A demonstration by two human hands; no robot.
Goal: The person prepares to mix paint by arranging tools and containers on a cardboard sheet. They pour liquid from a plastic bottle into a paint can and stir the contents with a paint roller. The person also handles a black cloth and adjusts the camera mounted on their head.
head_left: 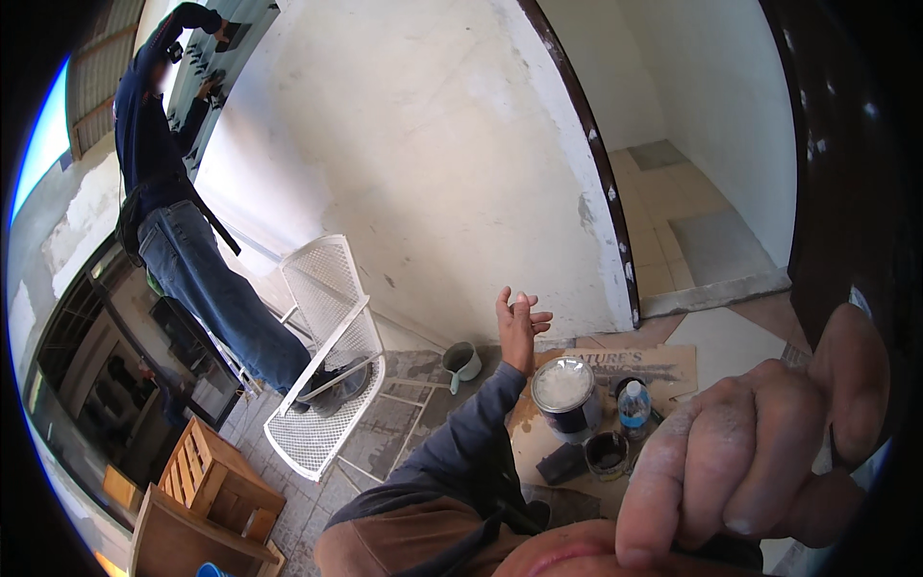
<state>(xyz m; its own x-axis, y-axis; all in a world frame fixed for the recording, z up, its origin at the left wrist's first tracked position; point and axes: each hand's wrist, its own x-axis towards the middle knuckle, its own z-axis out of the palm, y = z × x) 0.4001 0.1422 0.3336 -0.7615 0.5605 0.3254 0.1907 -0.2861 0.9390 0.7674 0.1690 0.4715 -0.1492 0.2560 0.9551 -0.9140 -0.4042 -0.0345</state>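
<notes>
My left arm reaches out over the floor, and my left hand (518, 332) is raised with its fingers apart and nothing in it. Just below it stands a paint can (565, 389) with a whitish top. Very large and near at the right is my right hand (740, 462), its dusty fingers curled closed. A small shiny edge shows by its fingertips beside the dark door frame; what the hand holds, if anything, I cannot make out. Beside the can are a clear bottle (634, 412) with a blue label, a container of dark liquid (608, 452) and a dark block (561, 464).
Flattened cardboard (673, 363) lies under the containers. A pale green dipper (462, 362) sits by the patchy wall (433, 163). At left, another person (216, 279) stands on a white mesh chair (298, 444), arms raised. Wooden furniture (226, 481) stands lower left; a dark-framed doorway (615, 221) opens ahead.
</notes>
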